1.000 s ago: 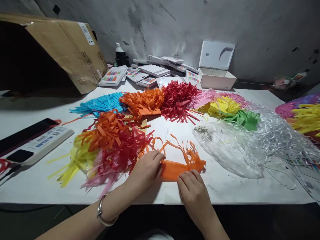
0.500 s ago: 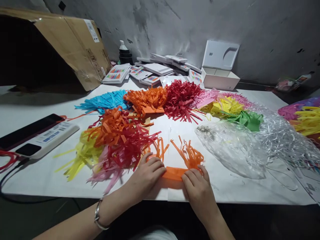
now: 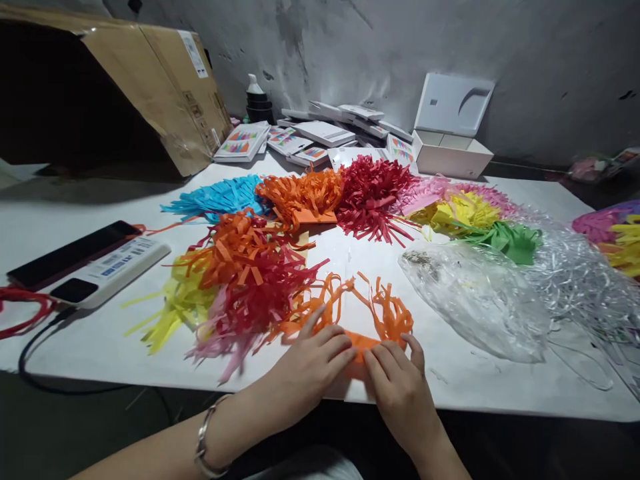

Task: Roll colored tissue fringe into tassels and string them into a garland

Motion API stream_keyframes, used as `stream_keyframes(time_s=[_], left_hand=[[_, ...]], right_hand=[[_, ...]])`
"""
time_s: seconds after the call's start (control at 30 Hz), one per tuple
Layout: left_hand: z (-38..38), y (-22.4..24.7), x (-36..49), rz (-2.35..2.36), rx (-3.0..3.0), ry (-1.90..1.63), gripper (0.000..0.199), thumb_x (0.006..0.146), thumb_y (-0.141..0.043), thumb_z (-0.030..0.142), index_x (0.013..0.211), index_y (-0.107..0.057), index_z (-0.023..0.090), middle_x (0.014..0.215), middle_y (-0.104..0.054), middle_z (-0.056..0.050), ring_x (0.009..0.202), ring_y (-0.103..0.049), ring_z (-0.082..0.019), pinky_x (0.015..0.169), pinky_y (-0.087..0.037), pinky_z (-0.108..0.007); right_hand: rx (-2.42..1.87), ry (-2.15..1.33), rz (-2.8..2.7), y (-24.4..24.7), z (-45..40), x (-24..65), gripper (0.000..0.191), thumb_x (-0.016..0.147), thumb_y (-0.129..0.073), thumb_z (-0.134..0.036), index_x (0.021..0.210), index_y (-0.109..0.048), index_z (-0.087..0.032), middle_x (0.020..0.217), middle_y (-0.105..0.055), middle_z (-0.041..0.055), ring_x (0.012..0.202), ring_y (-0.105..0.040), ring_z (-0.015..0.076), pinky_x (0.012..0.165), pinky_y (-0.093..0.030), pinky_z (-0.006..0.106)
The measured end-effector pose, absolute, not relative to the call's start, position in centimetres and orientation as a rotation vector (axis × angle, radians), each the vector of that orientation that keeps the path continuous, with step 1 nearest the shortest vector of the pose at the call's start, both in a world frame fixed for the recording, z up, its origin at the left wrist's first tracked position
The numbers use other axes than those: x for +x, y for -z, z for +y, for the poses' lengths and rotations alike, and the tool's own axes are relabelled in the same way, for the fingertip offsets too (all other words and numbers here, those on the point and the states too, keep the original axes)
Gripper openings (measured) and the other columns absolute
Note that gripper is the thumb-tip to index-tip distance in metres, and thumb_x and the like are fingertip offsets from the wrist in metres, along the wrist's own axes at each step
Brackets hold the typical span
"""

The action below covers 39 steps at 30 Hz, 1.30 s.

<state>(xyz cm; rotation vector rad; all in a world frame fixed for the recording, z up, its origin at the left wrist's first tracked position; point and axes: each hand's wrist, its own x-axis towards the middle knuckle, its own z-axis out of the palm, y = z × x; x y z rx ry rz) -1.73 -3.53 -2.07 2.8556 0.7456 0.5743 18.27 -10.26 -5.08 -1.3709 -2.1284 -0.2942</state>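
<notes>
An orange tissue-paper tassel [image 3: 361,346] lies at the near edge of the table, its flat middle band between my hands and its cut strips curling away from me. My left hand [image 3: 313,367] grips the left side of the band with bent fingers, the index finger raised. On the right side, my right hand [image 3: 400,383] is closed on the band, fingertips over the top; the thumbs are hidden underneath. Beside my left hand lies a heap of red tissue-paper fringe [image 3: 260,283], with orange fringe [image 3: 233,243] on top and yellow fringe [image 3: 187,293] at its left.
Blue [image 3: 215,197], orange [image 3: 303,193] and dark red fringe [image 3: 373,190] line the back. A clear plastic bag [image 3: 480,307] and silver tinsel [image 3: 575,273] lie right. A phone [image 3: 77,253] and a white power bank [image 3: 113,270] sit left. A cardboard box [image 3: 160,87] stands behind.
My left hand has slid right, closer to my right hand, so less of the orange band shows between them. The left strips now spread more. The view has shifted slightly.
</notes>
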Motion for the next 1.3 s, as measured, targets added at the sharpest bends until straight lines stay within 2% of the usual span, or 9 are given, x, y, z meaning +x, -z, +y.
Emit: stream_keyframes(time_s=[0.07,0.17,0.37,0.5,0.7,0.83,1.07,1.13,1.3], left_hand=[[-3.4,3.2,-1.2,0.721,2.844,-0.533,0.013,0.092,-0.057,0.011,0.092,-0.064,0.021,0.087,-0.068,0.001,0.087,-0.061,-0.018,0.116,-0.023,-0.047],[-3.1,4.0,-1.7,0.773,2.793,-0.550,0.012,0.095,-0.055,0.013,0.090,-0.062,0.021,0.088,-0.067,0.001,0.086,-0.059,-0.018,0.104,-0.031,-0.044],[-2.4,3.9,-2.0,1.003,2.751,-0.525,0.022,0.099,-0.047,0.017,0.082,-0.060,0.017,0.084,-0.065,-0.004,0.081,-0.056,-0.021,0.082,-0.034,-0.040],[-1.5,3.4,-0.6,1.235,2.782,-0.386,0.026,0.097,-0.053,0.021,0.073,-0.062,0.016,0.077,-0.064,-0.005,0.075,-0.057,-0.023,0.075,-0.034,-0.039],[-0.9,3.1,0.4,1.322,2.791,-0.300,0.022,0.092,-0.065,0.026,0.072,-0.066,0.016,0.078,-0.067,-0.006,0.078,-0.061,-0.026,0.074,-0.035,-0.040],[-0.9,3.1,0.4,1.300,2.780,-0.300,0.022,0.092,-0.063,0.023,0.071,-0.066,0.016,0.079,-0.068,-0.007,0.079,-0.061,-0.026,0.076,-0.037,-0.042],[-1.3,3.3,-0.9,1.006,2.813,-0.633,0.015,0.088,-0.067,0.031,0.097,-0.066,0.020,0.111,-0.068,-0.009,0.104,-0.057,-0.030,0.097,-0.033,-0.053],[-1.7,3.5,-1.2,0.848,2.835,-0.706,0.005,0.091,-0.061,0.020,0.090,-0.066,0.022,0.103,-0.070,-0.004,0.101,-0.057,-0.025,0.103,-0.029,-0.051],[-2.3,4.0,-1.6,0.821,2.748,-0.727,0.018,0.093,-0.057,0.016,0.078,-0.065,0.021,0.084,-0.067,-0.001,0.086,-0.056,-0.020,0.097,-0.034,-0.045]], right_hand=[[-1.366,0.237,-2.142,5.4,-10.4,18.7,0.021,0.100,-0.045,-0.011,0.097,-0.064,-0.017,0.088,-0.071,0.0042,0.094,-0.064,0.0205,0.110,-0.027,0.047],[-1.397,0.148,-2.074,5.7,-10.8,19.6,0.018,0.101,-0.046,-0.016,0.099,-0.064,-0.018,0.095,-0.072,0.0044,0.101,-0.063,0.0217,0.110,-0.026,0.049],[-1.571,0.044,-1.895,5.3,-10.6,19.1,0.027,0.103,-0.042,-0.020,0.083,-0.060,-0.020,0.093,-0.068,0.0040,0.098,-0.061,0.0218,0.106,-0.028,0.050],[-1.791,0.184,-1.819,5.4,-9.8,17.9,0.026,0.100,-0.044,-0.019,0.078,-0.058,-0.020,0.082,-0.064,0.0048,0.086,-0.060,0.0230,0.100,-0.032,0.053],[-1.830,0.380,-1.774,5.1,-9.9,17.4,0.017,0.096,-0.047,-0.013,0.094,-0.062,-0.018,0.101,-0.068,0.0114,0.101,-0.061,0.0284,0.105,-0.029,0.058],[-1.514,0.287,-2.000,5.5,-10.1,17.5,0.017,0.097,-0.050,-0.012,0.106,-0.064,-0.018,0.099,-0.069,0.0074,0.101,-0.062,0.0235,0.108,-0.031,0.049],[-1.451,0.146,-1.971,5.4,-9.7,17.6,0.021,0.097,-0.048,-0.010,0.083,-0.061,-0.018,0.077,-0.063,0.0012,0.075,-0.058,0.0159,0.098,-0.037,0.040],[-1.430,0.083,-1.954,5.0,-9.8,17.4,0.017,0.099,-0.049,-0.016,0.089,-0.062,-0.019,0.082,-0.065,0.0023,0.079,-0.059,0.0171,0.099,-0.036,0.042],[-1.433,0.111,-2.093,5.0,-10.0,16.9,0.016,0.100,-0.049,-0.018,0.092,-0.063,-0.022,0.086,-0.068,0.0016,0.090,-0.061,0.0187,0.108,-0.028,0.044]])
